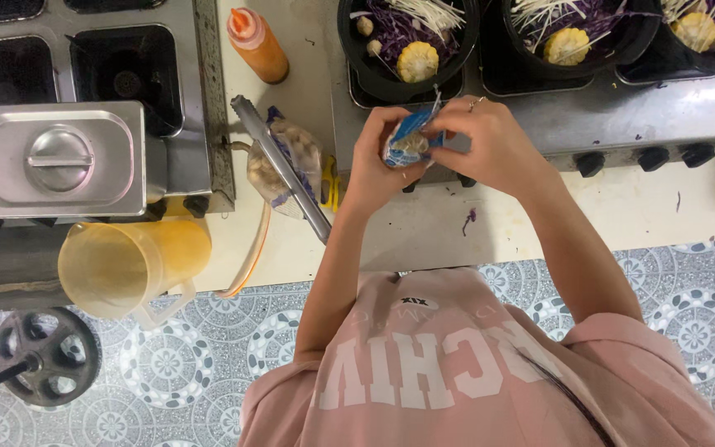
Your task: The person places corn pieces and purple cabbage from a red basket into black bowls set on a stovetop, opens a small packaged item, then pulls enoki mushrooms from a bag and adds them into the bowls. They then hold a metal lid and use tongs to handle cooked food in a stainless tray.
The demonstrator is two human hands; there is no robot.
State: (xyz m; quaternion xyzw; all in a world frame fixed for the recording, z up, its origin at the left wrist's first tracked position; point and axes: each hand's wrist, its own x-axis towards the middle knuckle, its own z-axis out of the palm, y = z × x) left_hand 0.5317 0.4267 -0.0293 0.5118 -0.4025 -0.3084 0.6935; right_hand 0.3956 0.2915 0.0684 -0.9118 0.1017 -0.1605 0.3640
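Observation:
Both my hands hold a small blue-and-white packet [411,142] above the front edge of the steel stove [622,112]. My left hand [371,170] wraps around the packet from the left. From the right, my right hand [494,141], which wears a ring, pinches the packet's top corner. Just beyond the packet a black bowl [366,58] holds purple cabbage, white enoki mushrooms, a piece of corn and small pale balls.
Two more black bowls [614,45] with similar contents stand on the burners to the right. Metal tongs [279,161] lie across a plastic bag of pale balls [291,153]. Also here: an orange squeeze bottle [258,45], a lidded steel pan [55,157] and an orange-tinted jug [130,265].

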